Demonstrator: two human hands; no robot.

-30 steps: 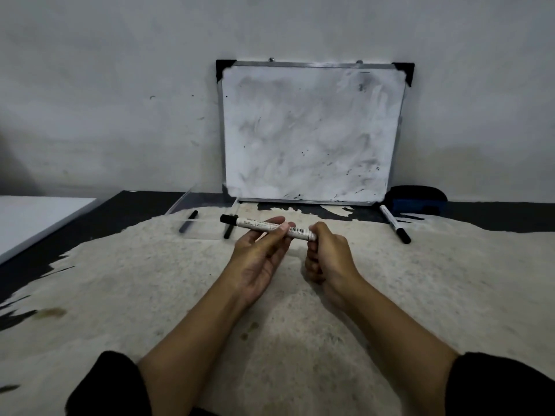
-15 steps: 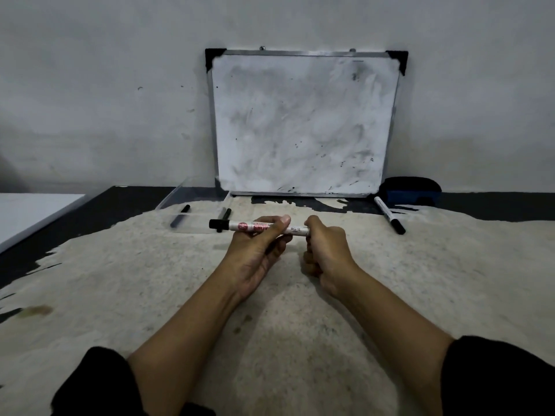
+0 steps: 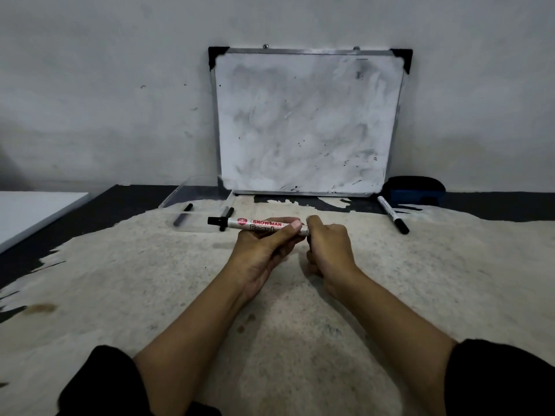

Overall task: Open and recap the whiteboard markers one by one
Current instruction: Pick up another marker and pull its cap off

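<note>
I hold a white whiteboard marker (image 3: pixel 255 224) level above the table, its black end pointing left. My left hand (image 3: pixel 264 247) wraps its barrel with thumb and fingers. My right hand (image 3: pixel 327 247) is closed around its right end, which is hidden in the fist. Two more markers (image 3: pixel 183 214) (image 3: pixel 225 219) lie in a clear tray (image 3: pixel 180 199) behind my left hand. Another marker (image 3: pixel 392 214) lies on the table at the right, black cap toward me.
A smudged whiteboard (image 3: pixel 306 121) leans on the wall behind. A dark blue eraser (image 3: pixel 416 190) sits at its right foot. A white panel (image 3: pixel 33 211) lies at far left. The table (image 3: pixel 150 280) has a worn pale top with dark edges.
The marker has rolled in my hands so its red printed label faces up. Both hands stay on it in nearly the same place; the view shifted slightly.
</note>
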